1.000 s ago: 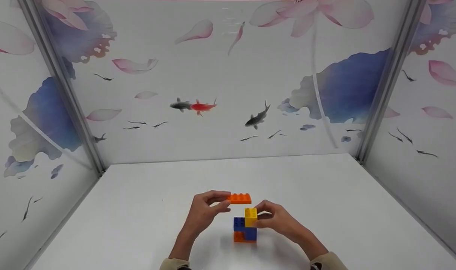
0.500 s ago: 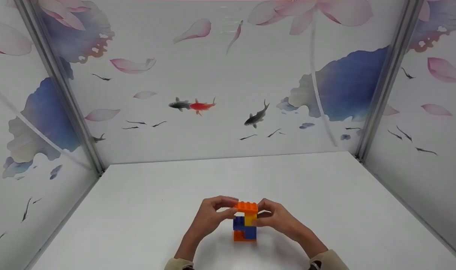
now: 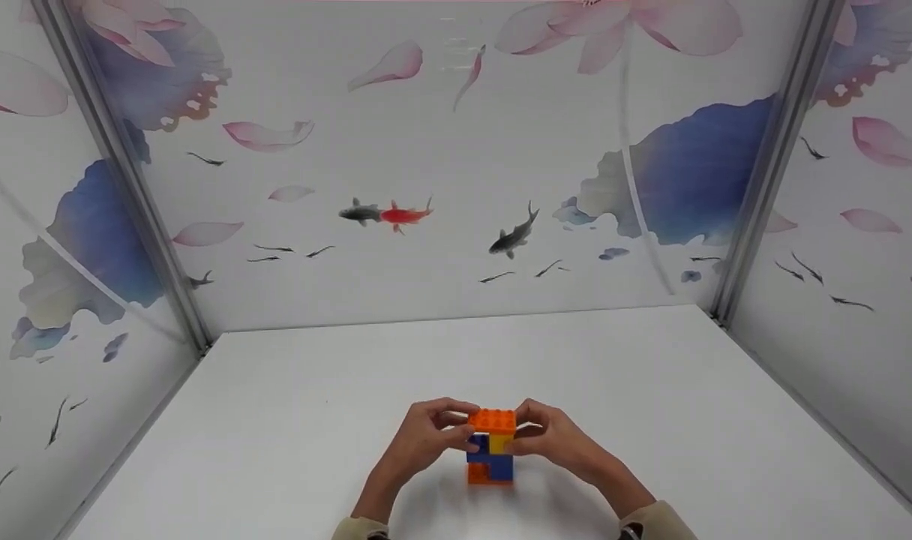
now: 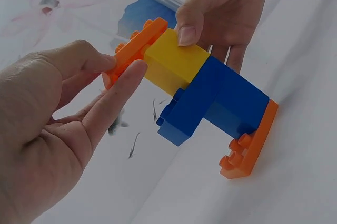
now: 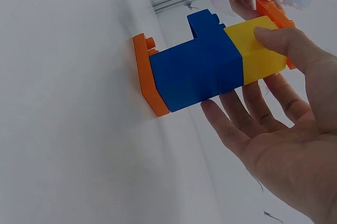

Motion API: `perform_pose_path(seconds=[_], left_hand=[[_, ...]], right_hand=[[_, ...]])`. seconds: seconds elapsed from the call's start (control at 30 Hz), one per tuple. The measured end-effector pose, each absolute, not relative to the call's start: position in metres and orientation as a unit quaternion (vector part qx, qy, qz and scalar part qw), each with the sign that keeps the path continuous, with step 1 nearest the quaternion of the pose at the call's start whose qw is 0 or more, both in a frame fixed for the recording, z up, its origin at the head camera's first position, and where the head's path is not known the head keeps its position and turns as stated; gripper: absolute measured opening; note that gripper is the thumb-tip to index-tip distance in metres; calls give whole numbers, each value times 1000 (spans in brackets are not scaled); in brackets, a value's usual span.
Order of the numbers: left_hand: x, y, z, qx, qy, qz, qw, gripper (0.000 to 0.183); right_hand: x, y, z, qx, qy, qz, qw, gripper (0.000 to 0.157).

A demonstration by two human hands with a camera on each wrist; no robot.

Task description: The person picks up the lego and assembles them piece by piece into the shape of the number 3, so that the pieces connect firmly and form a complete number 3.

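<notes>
A small tower of toy building bricks stands on the table between both hands. At its base lies a flat orange brick (image 4: pixel 256 148), with two blue bricks (image 4: pixel 237 95) stacked over it, the upper one jutting out to the left. A yellow brick (image 4: pixel 176 58) sits on the blue ones. My left hand (image 3: pixel 430 433) pinches another flat orange brick (image 3: pixel 493 420) by its left end, at the top of the yellow brick. My right hand (image 3: pixel 557 433) grips the yellow brick from the right, thumb on its near face and fingers behind.
The white table (image 3: pixel 313 405) lies under the tower. A back wall (image 3: pixel 456 285) and two side walls with lotus and fish prints enclose it, joined by grey metal corner posts (image 3: pixel 137 195).
My left hand has moved right and down, bringing the flat orange brick from beside the tower onto the top of the yellow brick. The right hand has stayed at the yellow brick.
</notes>
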State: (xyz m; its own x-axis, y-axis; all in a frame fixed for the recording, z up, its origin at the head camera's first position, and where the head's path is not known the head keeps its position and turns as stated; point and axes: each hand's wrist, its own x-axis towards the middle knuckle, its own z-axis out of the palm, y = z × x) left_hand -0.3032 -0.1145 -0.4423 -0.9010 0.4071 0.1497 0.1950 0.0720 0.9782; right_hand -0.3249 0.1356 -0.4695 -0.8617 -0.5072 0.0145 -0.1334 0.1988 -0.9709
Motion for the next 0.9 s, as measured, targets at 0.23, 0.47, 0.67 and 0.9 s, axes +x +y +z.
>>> perform_pose_path(seconds=[0.23,0.47,0.67,0.9], left_hand=[[-303,-113,-443,187,735,648,72,38],[-302,-111,-443,191,738,645,56,36],[-301,-112,-444,216,753,619,54,27],[-302,-112,-443,238,771,590,34,22]], right_hand=[[-324,135,-470,-216,757,-597,152,33],[-325,135,-470,-218,757,-598,149,33],[-324,135,-470,-221,758,-595,150,33],[-323,134,-468,-218,759,-596,149,32]])
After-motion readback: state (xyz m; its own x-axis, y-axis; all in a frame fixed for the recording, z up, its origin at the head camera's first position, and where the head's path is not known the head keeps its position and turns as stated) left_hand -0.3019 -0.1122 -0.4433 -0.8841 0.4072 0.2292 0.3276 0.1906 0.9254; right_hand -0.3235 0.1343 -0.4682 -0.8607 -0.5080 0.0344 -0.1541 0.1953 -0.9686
